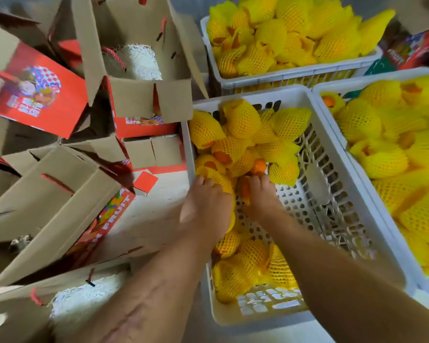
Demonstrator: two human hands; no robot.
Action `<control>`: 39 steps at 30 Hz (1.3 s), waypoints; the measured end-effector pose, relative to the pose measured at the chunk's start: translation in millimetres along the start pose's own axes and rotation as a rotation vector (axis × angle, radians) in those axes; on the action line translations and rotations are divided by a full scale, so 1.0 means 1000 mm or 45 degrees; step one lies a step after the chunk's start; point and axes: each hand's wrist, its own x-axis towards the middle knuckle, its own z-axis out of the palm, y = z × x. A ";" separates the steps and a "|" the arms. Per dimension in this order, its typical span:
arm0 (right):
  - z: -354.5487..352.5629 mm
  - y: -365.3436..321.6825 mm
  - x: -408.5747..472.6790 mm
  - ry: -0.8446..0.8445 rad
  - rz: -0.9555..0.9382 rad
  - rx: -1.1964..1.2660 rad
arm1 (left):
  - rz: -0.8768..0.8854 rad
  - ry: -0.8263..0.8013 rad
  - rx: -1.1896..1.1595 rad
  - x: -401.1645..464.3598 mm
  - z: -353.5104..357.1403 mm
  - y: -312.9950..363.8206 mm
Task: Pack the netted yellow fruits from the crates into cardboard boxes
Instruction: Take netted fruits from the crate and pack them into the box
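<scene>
Cardboard boxes (134, 78) lie open, left of both grips. Left hand (204, 206), arm stretched forward, palm down, fingers curled over netted fruit (222, 184) in middle white crate (315, 110). Right hand (258, 196) just beside it, palm down, fingers curled round another netted fruit (244, 191). More fruit-filled crates (280, 78) beyond and right of grips.

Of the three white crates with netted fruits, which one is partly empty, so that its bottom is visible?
The middle crate, where both hands reach in. Its perforated floor shows on the right side; the far crate and the right crate are heaped full.
</scene>
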 end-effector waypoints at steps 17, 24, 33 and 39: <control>-0.116 -0.028 -0.023 -0.497 -0.019 1.696 | -0.189 0.328 -0.541 0.011 0.013 0.001; -0.127 -0.023 -0.025 -0.400 -0.225 1.742 | -0.213 0.394 -0.648 0.008 0.011 -0.001; -0.109 -0.034 -0.021 0.070 -0.366 1.421 | -0.143 0.500 -0.809 0.006 0.010 -0.003; -0.102 -0.035 -0.021 0.268 -0.415 1.066 | -0.116 0.545 -0.783 0.004 0.011 -0.006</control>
